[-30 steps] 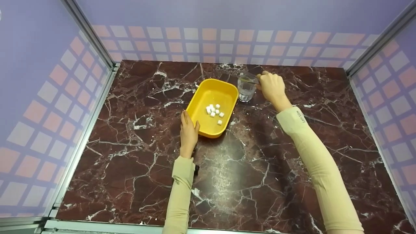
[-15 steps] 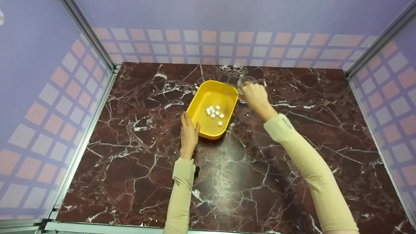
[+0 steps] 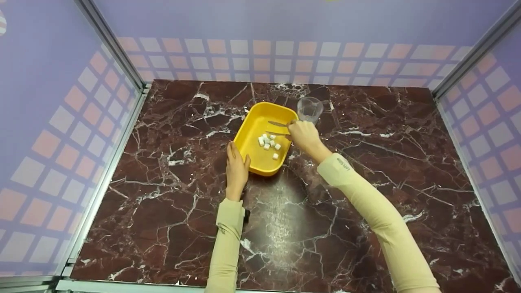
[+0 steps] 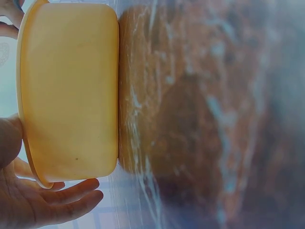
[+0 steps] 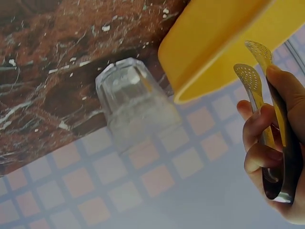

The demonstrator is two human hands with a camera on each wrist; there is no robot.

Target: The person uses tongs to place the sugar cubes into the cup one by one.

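My left hand point(image 3: 237, 173) grips the near-left corner of a yellow plastic tub point(image 3: 260, 162), thumb at the rim and fingers along the outside wall. Several small white cubes point(image 3: 266, 147) lie in the tub, mostly bunched together with one apart nearer me. In my right hand point(image 3: 304, 136) is a pair of metal tongs point(image 5: 286, 176), held over the tub's right rim. Their perforated tips stand apart, pointing left above the cubes, with nothing between them. Behind the right hand stands a clear glass point(image 3: 310, 106), close to the tub's far-right corner.
The dark red marbled tabletop point(image 3: 163, 211) carries the tub and glass. Tiled-pattern panels point(image 3: 260, 61) enclose the back and both sides, with metal rails point(image 3: 112, 42) at the corners. Small white specks lie around the glass.
My right hand has swung left and toward me with the tongs, from over the glass to over the tub. The left hand has kept its hold on the tub.
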